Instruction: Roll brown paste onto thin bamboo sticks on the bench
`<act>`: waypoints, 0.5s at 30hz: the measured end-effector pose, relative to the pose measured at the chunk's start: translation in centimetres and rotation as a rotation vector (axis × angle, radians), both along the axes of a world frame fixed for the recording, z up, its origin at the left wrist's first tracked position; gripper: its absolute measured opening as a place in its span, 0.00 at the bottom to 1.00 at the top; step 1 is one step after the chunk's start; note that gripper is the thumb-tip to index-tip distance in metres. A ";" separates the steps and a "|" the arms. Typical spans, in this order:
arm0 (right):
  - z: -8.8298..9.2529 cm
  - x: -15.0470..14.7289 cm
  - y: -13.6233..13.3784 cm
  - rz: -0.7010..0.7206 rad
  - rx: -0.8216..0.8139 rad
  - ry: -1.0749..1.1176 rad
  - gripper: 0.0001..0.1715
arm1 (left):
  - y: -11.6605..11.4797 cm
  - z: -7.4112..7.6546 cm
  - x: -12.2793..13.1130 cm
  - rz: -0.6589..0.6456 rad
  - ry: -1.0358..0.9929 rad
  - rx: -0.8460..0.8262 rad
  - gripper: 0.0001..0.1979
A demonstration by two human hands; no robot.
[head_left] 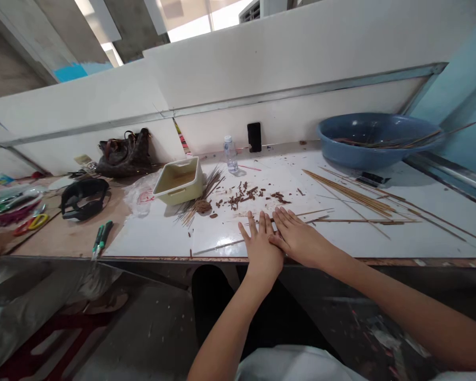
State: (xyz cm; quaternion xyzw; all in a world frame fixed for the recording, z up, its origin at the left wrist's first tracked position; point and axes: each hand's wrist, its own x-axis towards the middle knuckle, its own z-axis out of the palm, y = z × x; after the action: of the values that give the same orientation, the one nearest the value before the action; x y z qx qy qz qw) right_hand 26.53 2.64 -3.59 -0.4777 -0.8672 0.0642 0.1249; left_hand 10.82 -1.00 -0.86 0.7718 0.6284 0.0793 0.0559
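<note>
My left hand [262, 248] lies palm down near the table's front edge, its fingers stretched and slightly spread. Beside it, my right hand [301, 241] is also flat, fingers together and its thumb touching the left hand. A thin brown stick [319, 212] passes by the right fingertips; whether it runs beneath the hands is hidden. Just beyond the fingers are dark brown crumbly pieces [241, 198]. A brown lump [202, 206] rests at the end of a bundle of thin sticks [188, 216]. To the right lies a bundle of tan sticks [349, 193].
A yellowish basin [176, 197] holds brownish liquid. At the back stand a water bottle [230, 156] and a phone [254, 137]. A large blue tub [357, 153] contains long sticks. Further left are green-handled cutters [102, 238], a black headset [83, 198] and a handbag [127, 156].
</note>
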 end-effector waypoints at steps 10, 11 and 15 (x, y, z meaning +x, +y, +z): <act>-0.8 0.8 -2.9 0.029 0.055 0.023 0.55 | -2.3 -0.5 0.0 0.003 0.081 0.022 0.38; -0.8 0.8 -2.5 0.031 0.053 0.023 0.55 | -2.0 -0.4 0.0 0.004 0.079 0.020 0.39; -0.2 0.5 -0.6 0.027 0.020 0.014 0.55 | -0.4 0.2 -0.1 -0.007 0.064 0.007 0.40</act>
State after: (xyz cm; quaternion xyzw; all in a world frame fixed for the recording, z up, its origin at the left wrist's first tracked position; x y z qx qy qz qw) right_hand 27.01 2.04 -3.83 -0.4644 -0.8732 0.0605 0.1348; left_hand 10.75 -1.44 -0.68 0.7764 0.6269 0.0563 0.0334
